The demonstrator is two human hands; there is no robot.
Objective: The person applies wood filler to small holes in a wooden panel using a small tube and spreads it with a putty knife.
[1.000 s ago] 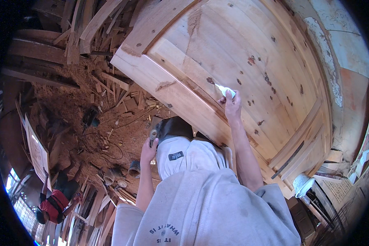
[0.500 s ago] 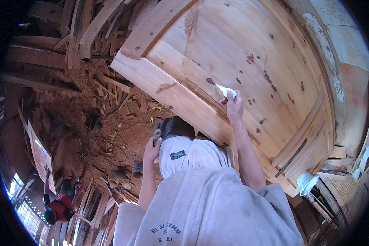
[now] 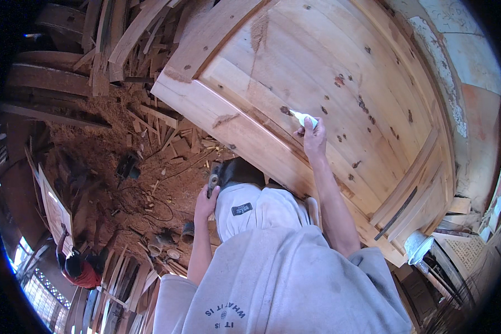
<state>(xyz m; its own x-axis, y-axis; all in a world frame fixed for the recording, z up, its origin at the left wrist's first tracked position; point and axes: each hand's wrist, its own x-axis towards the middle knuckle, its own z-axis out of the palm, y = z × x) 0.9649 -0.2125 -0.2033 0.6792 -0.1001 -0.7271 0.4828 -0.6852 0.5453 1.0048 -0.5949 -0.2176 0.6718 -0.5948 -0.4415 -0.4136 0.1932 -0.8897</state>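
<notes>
Work on the large pale wooden framed panel (image 3: pixel 309 61) is judged to be under way and incomplete. The narrow tip of the small white plastic bottle (image 3: pixel 304 118) stands at or just beside one dark brown knot (image 3: pixel 284 110); actual contact cannot be confirmed at this scale. Further marks are noted across the boards, including a reddish-brown knot (image 3: pixel 339 80) and a row of dark, elongated knots (image 3: pixel 363 104). Which of these, if any, have been dealt with cannot be established, and no finished spot can be certified. A patch of brown sawdust (image 3: pixel 259 33) lies on the surface, so cleaning appears outstanding. As to position, the right hand (image 3: pixel 314 139) is above the panel near its close edge, fingers wrapped around the bottle, which projects from the grip toward the upper left, nozzle leading. The knot at the tip lies beyond the fingers, up and to their left. The left hand (image 3: pixel 205 206) is well apart from the panel work, beside the wearer's knee, grasping a dark hand tool with a round metallic fitting (image 3: pixel 213 182); its exact type cannot be determined.
</notes>
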